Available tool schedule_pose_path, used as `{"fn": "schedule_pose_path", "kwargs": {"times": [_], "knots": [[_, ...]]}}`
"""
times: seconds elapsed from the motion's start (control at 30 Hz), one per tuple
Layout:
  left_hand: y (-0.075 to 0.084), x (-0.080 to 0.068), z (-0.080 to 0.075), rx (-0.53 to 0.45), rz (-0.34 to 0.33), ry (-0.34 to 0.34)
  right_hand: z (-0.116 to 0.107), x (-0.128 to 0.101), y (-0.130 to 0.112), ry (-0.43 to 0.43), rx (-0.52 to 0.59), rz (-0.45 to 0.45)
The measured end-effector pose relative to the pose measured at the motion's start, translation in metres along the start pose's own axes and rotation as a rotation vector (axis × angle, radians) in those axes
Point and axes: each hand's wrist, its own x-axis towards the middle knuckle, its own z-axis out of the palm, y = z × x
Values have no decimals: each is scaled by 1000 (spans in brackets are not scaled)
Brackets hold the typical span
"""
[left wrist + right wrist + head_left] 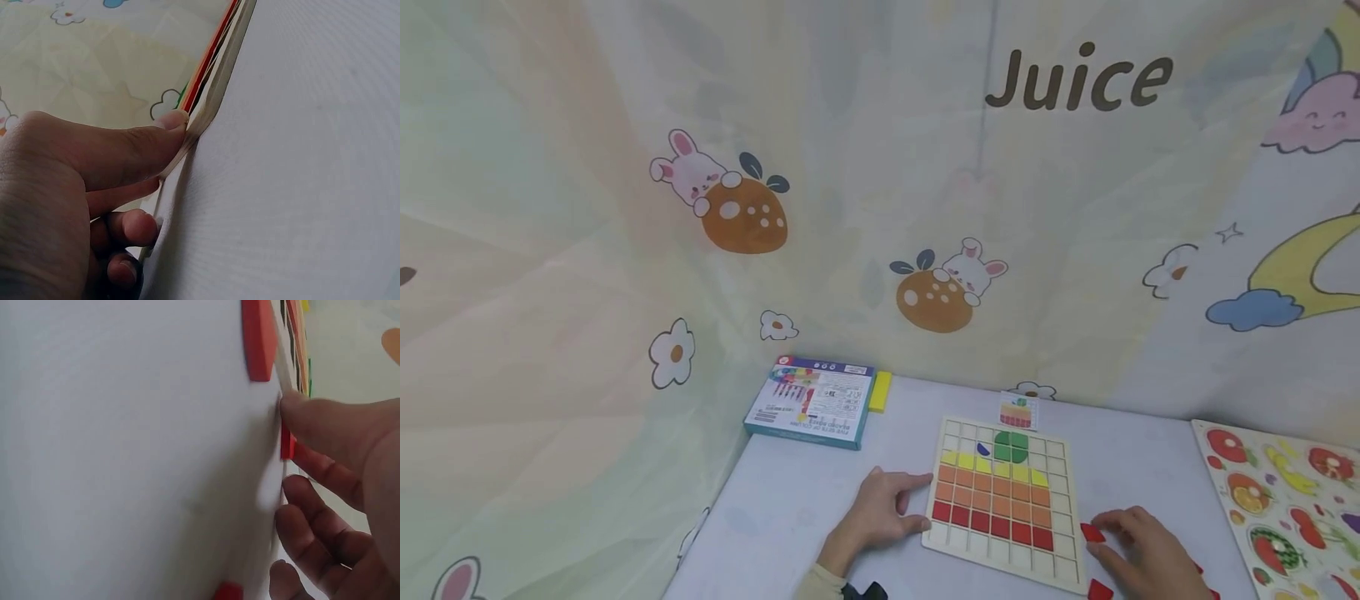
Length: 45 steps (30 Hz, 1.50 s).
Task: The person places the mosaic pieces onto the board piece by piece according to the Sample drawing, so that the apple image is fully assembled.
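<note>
Left hand (880, 512) steadies the grid board (1003, 500), thumb against its edge; right hand (1138, 546) beside it pinches a red tile (1092, 533), ready for placing.

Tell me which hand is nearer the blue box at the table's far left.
Left. The left hand rests against the grid board's left edge, below the blue box; the right hand lies beyond the board's right side.

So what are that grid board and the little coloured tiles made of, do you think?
The grid board looks like pale, unpainted wood: a light tan face, and a thin, flat, plain edge in the left wrist view. The coloured tiles look like painted wood or perhaps plastic, matte and evenly coloured; a loose red piece shows a thick solid edge. I cannot tell for certain.
</note>
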Motion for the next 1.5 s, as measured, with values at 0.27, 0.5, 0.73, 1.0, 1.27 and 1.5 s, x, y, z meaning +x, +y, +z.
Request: {"fn": "schedule_pose_path", "kwargs": {"times": [0.27,0.5,0.73,1.0,1.27,1.5], "knots": [[1,0,-1,-5,5,6,-1,4,-2,-78,20,50],[2,-1,0,-2,7,7,-4,-5,4,-110,49,35],[1,-3,-2,-3,-1,13,3,-4,8,-44,-56,124],[1,0,-1,-17,-16,5,8,-3,-2,-23,-38,162],[0,0,-1,-8,-18,-2,8,-7,-7,23,43,184],[0,0,-1,-9,4,14,7,-6,-9,-8,-23,255]]}}
